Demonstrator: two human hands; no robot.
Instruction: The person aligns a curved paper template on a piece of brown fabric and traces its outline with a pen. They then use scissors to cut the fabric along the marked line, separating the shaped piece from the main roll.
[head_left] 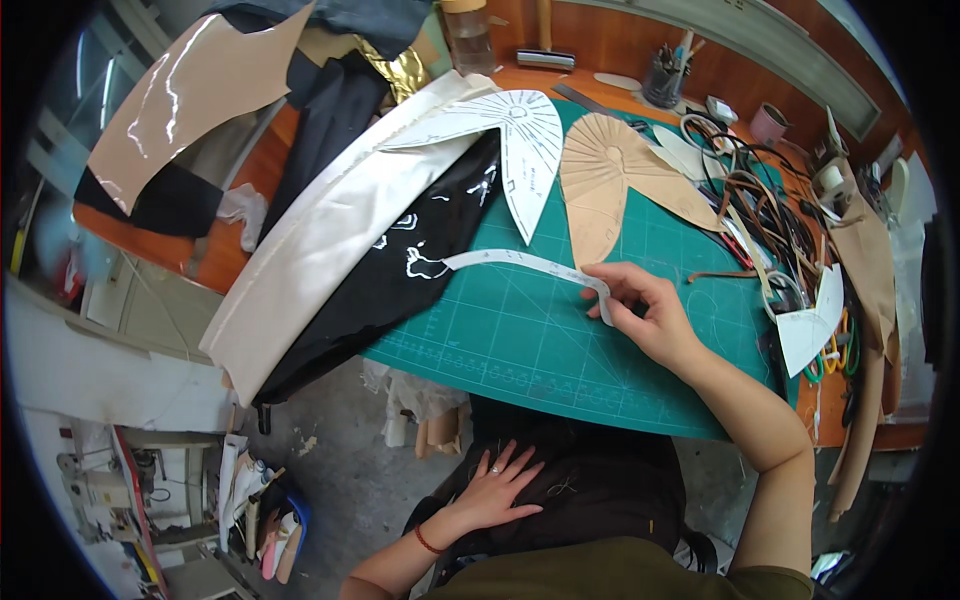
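My right hand [645,308] is closed on one end of a narrow white curved paper strip [520,260] with small markings, over the green cutting mat [520,350]. The strip's far end reaches left to the edge of a glossy black sheet [400,270]. My left hand [497,488] rests on my dark-clad lap with its fingers spread and holds nothing. Beyond the strip lie a white paper pattern piece [530,150] with fanned lines and a tan pattern piece [597,180] of similar shape.
A roll of off-white material [330,240] lies across the table's left side. A hammer [545,58] and a pen cup [664,80] stand at the back. Tangled cords and straps [750,190] crowd the right, near a white pattern scrap [812,325]. A blue bin [298,510] sits on the floor.
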